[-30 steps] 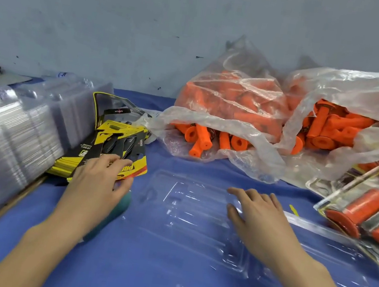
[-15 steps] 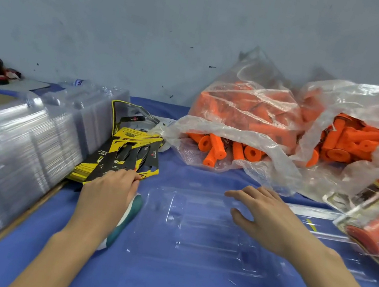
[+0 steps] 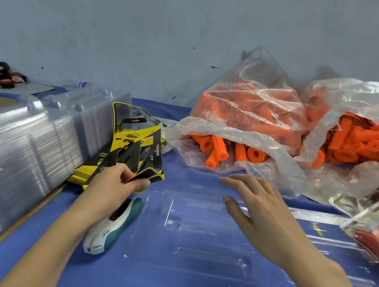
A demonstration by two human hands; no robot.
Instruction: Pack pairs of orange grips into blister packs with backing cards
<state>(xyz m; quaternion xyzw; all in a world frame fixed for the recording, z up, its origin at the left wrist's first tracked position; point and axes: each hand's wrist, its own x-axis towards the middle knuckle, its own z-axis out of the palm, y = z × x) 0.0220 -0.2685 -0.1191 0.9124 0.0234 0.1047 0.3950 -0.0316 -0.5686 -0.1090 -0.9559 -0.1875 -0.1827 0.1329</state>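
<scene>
My left hand (image 3: 116, 185) pinches the near corner of a black and yellow backing card (image 3: 141, 158) and lifts it off the card pile (image 3: 124, 143). My right hand (image 3: 254, 210) hovers open, fingers spread, over an empty clear blister pack (image 3: 199, 234) lying flat on the blue cloth. Loose orange grips (image 3: 217, 147) spill from the mouth of a clear plastic bag (image 3: 242, 117) behind it. A second bag of orange grips (image 3: 362, 143) lies at the right.
A tall stack of clear blister shells (image 3: 16, 148) on cardboard fills the left. A white and teal tool (image 3: 113, 225) lies under my left wrist. Packed blisters holding orange grips (image 3: 378, 232) sit at the right edge. A grey wall stands behind.
My left hand went from lying flat on the card pile to pinching the top card and raising its corner. My right hand lifted off the blister and moved toward the grips.
</scene>
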